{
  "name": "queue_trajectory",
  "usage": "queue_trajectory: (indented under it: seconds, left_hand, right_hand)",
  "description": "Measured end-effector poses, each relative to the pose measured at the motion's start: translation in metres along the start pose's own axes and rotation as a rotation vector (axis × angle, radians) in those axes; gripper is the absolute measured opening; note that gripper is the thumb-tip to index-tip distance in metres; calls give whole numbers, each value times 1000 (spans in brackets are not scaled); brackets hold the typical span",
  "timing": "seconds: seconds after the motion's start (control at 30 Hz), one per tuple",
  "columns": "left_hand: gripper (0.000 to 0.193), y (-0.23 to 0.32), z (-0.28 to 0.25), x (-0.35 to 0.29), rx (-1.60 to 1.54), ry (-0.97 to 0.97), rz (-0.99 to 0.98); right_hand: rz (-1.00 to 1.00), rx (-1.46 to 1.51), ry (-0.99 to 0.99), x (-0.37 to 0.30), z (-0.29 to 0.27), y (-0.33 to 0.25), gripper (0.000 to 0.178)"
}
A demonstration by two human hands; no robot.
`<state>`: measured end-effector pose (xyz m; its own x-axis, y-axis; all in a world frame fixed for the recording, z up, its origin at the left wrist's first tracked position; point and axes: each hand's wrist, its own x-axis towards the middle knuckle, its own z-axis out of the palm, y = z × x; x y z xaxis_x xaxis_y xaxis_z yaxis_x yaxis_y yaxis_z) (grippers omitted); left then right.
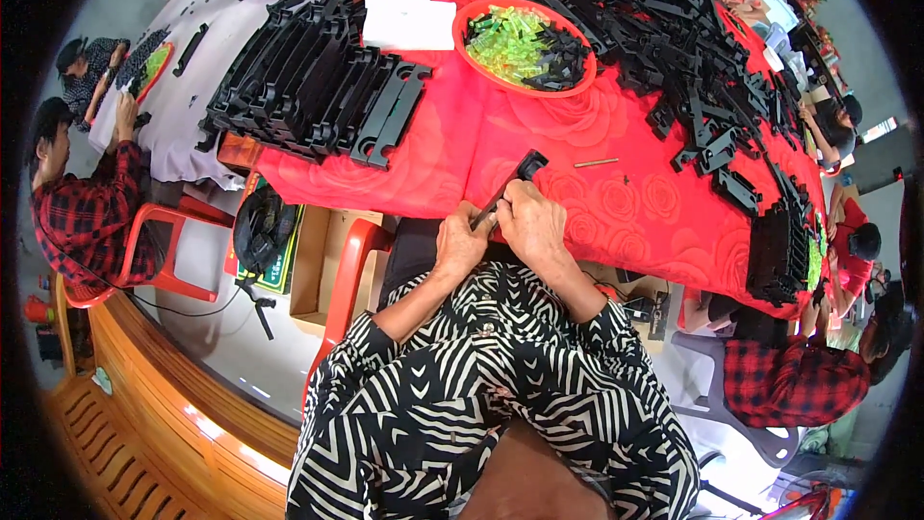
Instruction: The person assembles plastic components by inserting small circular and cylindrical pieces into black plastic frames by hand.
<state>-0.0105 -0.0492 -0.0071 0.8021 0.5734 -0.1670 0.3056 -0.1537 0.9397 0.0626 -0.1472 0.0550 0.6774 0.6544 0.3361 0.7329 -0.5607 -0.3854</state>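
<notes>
Fingers (489, 222) of both hands closed on one narrow black part (517, 174). From my end, left hand (462, 246) pinches its near end; right hand (532, 223) grips just beyond, the wider head poking out past the knuckles. Part is tilted, held over the table's near edge, in front of the wearer's patterned shirt (486, 318).

Writing: I find print on a green-and-yellow panel (280, 268) under the table, beside a black bundle (265, 229); too small for me to read.

Surface: table (602, 221) under red cloth with a rose pattern. On it, left of the hands, I log a block of stacked black parts (308, 87), and just beside that a white sheet (409, 19). Ahead, a red basin (525, 91) of yellow-green translucent pieces (505, 39) and small black ones. Thin brown stick (597, 163) right of the hands. Large loose heap of black parts (664, 39) farther right; an ordered row (778, 250) near the right edge.

Room: grey floor, red chair (346, 274), open carton (322, 260), slatted wooden bench (173, 366) lower left. Co-workers sit along both sides, two in red-and-black checked shirts.
</notes>
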Motion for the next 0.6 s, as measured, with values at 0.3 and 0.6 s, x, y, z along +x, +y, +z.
queue_trajectory:
  seconds: [0.3, 0.6]
  left_hand:
    - [27, -3, 0, 3, 17, -13, 1]
    - [23, -6, 5, 4, -378, -257, -52]
  right_hand:
    - [6, -20, 31, -3, 6, 2, 14]
    - [43, -21, -1, -5, 1, 10, 13]
